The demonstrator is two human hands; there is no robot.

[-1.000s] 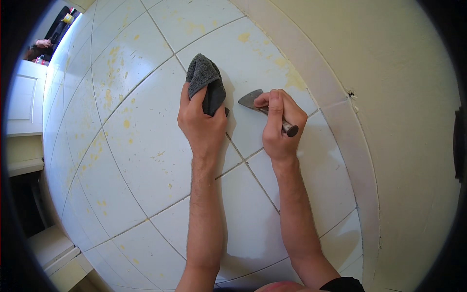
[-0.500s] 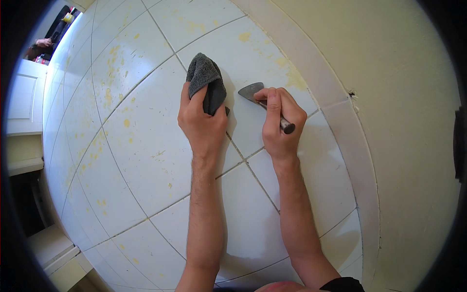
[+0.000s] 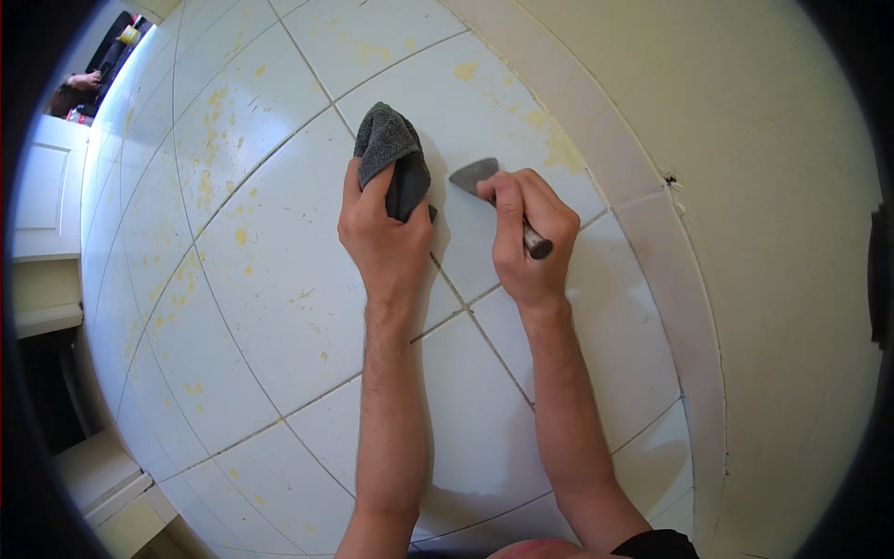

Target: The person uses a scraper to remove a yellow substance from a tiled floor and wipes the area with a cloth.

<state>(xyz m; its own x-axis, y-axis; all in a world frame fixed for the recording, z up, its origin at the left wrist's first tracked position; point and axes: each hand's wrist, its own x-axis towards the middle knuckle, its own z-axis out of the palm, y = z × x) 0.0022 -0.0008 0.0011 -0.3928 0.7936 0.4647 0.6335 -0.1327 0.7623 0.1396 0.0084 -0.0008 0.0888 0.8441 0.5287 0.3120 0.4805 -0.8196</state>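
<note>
A folded dark grey cloth (image 3: 391,149) is bunched in my left hand (image 3: 385,238), whose fingers are wrapped round it over the white tiles. To its right, my right hand (image 3: 535,238) grips a scraper (image 3: 476,175) by its handle. The scraper's flat, flared metal blade points up and left toward the cloth, with a gap between them. Its dark, rounded handle end sticks out below my thumb. Whether the blade touches the tile, I cannot tell.
Yellow spots and smears (image 3: 212,140) mark the white tiled floor (image 3: 298,354), mostly at left and far right. A beige skirting (image 3: 643,224) and a wall (image 3: 782,279) bound the right side. White cabinet fronts (image 3: 47,196) stand at left; another person's hand (image 3: 86,81) shows at the far left.
My right hand and the scraper have shifted slightly to the left, closer to the cloth. My left hand stays nearly where it was, still holding the cloth.
</note>
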